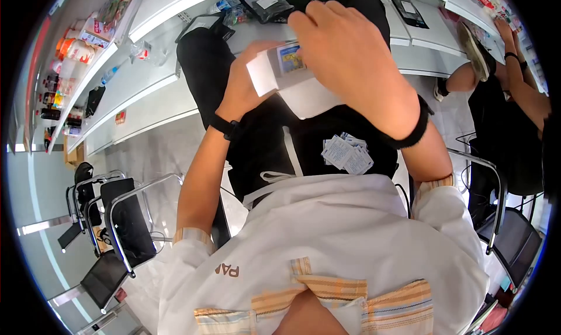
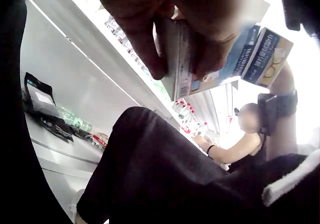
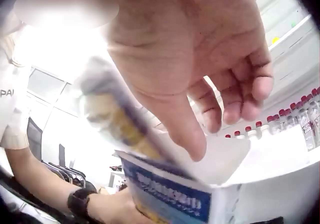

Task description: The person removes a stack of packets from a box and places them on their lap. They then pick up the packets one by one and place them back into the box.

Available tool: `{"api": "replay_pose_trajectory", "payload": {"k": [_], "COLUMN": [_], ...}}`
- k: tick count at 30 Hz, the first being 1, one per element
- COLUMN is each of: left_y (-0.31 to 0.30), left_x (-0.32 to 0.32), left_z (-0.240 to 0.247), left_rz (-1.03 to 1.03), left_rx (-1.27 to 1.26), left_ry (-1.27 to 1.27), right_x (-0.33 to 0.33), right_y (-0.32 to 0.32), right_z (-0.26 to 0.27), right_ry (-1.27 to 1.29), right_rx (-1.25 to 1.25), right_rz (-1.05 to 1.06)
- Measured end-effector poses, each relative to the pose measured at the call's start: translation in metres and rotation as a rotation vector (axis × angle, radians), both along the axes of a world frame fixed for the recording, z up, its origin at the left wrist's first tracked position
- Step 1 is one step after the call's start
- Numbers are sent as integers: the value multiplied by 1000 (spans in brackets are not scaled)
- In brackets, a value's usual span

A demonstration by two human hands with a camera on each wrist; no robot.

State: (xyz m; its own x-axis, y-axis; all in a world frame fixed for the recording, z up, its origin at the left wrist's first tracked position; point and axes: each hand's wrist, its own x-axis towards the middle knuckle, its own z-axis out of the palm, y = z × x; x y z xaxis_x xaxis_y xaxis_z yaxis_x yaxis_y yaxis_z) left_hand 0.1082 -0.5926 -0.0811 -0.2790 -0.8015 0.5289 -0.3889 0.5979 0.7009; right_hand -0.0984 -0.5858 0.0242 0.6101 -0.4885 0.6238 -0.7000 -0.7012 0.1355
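Observation:
My left hand (image 1: pixel 242 80) grips a small carton of lens wipes (image 3: pixel 167 194), white with blue and yellow print. Its white top flaps stand up around the mouth. In the left wrist view, thumb and fingers clasp the carton's sides. My right hand (image 1: pixel 350 57) hovers over the mouth, fingers loosely bent and apart, thumb reaching down to the opening. A blurred blue-and-yellow printed piece (image 3: pixel 117 116) tilts up from the carton beside that thumb; whether it is a flap or a packet I cannot tell. Several flat white sachets (image 1: pixel 347 154) lie in a loose pile on my lap.
White shelves (image 1: pixel 146 28) run ahead and to the left, holding bottles (image 1: pixel 76 49) and black packages (image 1: pixel 264 3). Another person (image 1: pixel 514 101) sits at the right, reaching to a shelf. Chairs with metal arms (image 1: pixel 125 218) stand behind on the left.

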Motion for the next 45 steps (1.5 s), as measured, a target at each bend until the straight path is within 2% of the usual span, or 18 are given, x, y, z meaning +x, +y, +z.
{"api": "replay_pose_trajectory", "payload": {"k": [1,3,6,9,11,13,17,23,26,29,31,35,37,41,43,45], "left_y": [0,1,1,-1,1,1,2,0,-2,-1,1,4,5,7,6,6], "left_x": [1,1,-1,-4,-3,-4,-7,-6,-6,-7,-9,-12,-15,-18,-18,-18], "left_z": [1,2,7,8,7,6,9,8,5,6,7,11,11,11,11,10], "left_rz": [5,20,30,-16,-25,-35,-34,-68,-69,-65,-59,-46,-56,-53,-69,-88], "left_rx": [0,-28,-80,-218,-179,-142,-205,-215,-189,-201,-223,-206,-198,-130,-116,-94], "left_ry": [-3,11,19,-59,-40,-20,-52,-26,-7,-2,-9,-5,8,17,27,55], "right_x": [-1,-6,-5,-8,-7,-3,-5,-1,0,-1,-5,-6,-10,-12,-11,-12], "right_y": [5,10,6,6,6,5,2,9,8,5,1,-1,-1,0,3,4], "right_z": [-1,-5,-19,-14,-14,-11,-16,-7,-8,-11,-17,-17,-20,-15,-4,-11], "right_ry": [1,27,97,109,95,247,146,164,183,252,174,203,90,110,235,180], "right_rx": [-1,182,281,378,415,525,466,514,455,514,420,474,465,399,539,493], "right_rz": [2,235,341,360,367,250,319,333,320,256,362,352,400,369,284,307]}}
